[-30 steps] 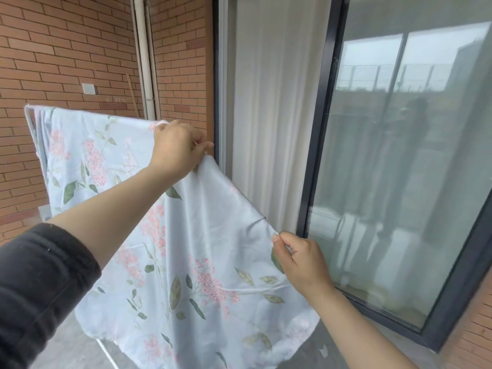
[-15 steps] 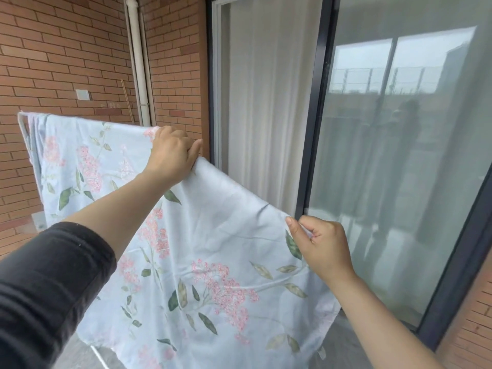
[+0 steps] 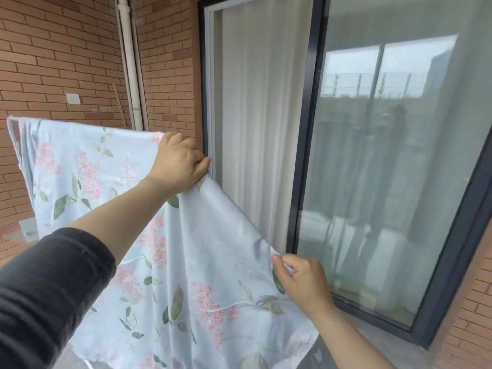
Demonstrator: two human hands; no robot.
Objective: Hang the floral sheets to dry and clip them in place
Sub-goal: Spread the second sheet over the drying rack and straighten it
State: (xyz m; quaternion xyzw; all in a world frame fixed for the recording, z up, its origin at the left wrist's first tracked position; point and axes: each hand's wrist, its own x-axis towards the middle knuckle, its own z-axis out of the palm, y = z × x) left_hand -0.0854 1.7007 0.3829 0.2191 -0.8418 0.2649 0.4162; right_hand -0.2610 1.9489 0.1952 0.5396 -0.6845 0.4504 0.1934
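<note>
The left hand (image 3: 178,162) grips the sheet (image 3: 202,257) at its top edge; the right hand (image 3: 302,282), lower, pinches its side. I think she is spreading it. Next comes clipping.

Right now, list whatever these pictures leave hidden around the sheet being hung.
Head view only.
Drying rack: only a white corner bar shows; the floral sheet covers the rest.
Sheet's lower hem: cut off by the bottom edge.
Room behind the glass door: veiled by reflections and the curtain.
</note>
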